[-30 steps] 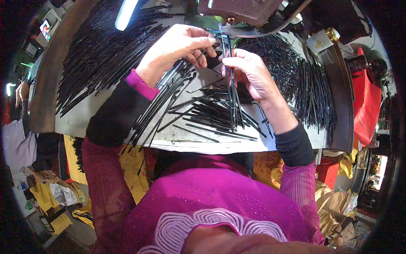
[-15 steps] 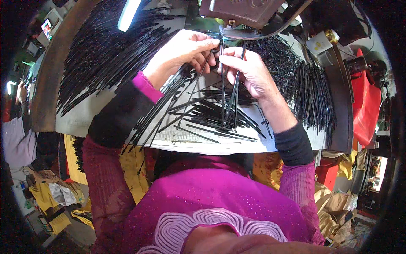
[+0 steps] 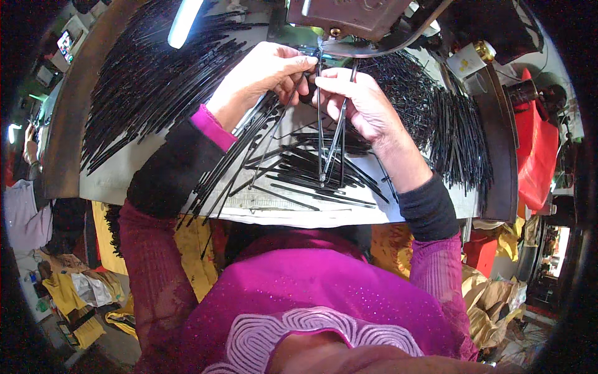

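Below the head of a brown metal machine [image 3: 352, 17], my two hands meet with fingertips almost touching. My left hand [image 3: 265, 70] is closed, thumb and index finger pinching near the upper end of a thin black rod [image 3: 320, 124]; other rods hang beside its curled fingers. My right hand [image 3: 364, 103] is closed round several thin black rods [image 3: 338, 140] that hang down toward me. The rods' upper ends are under the machine head, where details are too small to make out. Beneath my hands a loose pile of black rods [image 3: 311, 169] lies on a pale sheet [image 3: 274, 215].
Large heaps of black rods cover the left side [image 3: 162, 81] and right side [image 3: 461, 134] of the table. A raised wooden rim [image 3: 65, 143] borders it. A lit tube lamp [image 3: 185, 23] hangs at the upper left. A red bag [image 3: 537, 156] and a white cup [image 3: 466, 61] are at the right.
The whole view has shifted slightly. Both hands keep almost the same place under the machine, and the rods hanging from my right hand have swung a little.
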`<state>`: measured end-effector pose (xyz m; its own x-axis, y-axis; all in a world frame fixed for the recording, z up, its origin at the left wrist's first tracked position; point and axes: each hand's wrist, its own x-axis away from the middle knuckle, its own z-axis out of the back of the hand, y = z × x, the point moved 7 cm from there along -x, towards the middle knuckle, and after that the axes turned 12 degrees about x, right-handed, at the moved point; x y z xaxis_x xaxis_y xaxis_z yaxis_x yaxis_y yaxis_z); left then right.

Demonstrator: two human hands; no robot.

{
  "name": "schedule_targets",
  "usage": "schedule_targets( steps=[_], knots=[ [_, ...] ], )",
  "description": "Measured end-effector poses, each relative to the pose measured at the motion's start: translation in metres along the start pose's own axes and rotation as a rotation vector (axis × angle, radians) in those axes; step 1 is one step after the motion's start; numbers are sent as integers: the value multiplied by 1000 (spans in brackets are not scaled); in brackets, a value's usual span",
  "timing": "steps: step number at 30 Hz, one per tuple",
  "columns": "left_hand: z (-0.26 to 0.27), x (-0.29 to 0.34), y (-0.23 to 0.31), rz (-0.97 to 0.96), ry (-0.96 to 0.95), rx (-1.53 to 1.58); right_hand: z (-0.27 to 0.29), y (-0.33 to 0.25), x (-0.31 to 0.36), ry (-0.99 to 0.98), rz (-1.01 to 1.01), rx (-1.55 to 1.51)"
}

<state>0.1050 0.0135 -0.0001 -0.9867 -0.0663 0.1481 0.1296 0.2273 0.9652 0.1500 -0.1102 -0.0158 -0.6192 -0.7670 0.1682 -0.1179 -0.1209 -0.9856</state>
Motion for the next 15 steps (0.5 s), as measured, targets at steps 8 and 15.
schedule_targets(
  steps=[8, 15],
  knots=[
    [-1, 6, 0, -28, 21, -2, -10, 1, 8, -37, -32, -43],
    [-10, 7, 10, -111, 16, -320, -7, 2, 15, -18, -78, -35]
  ],
)
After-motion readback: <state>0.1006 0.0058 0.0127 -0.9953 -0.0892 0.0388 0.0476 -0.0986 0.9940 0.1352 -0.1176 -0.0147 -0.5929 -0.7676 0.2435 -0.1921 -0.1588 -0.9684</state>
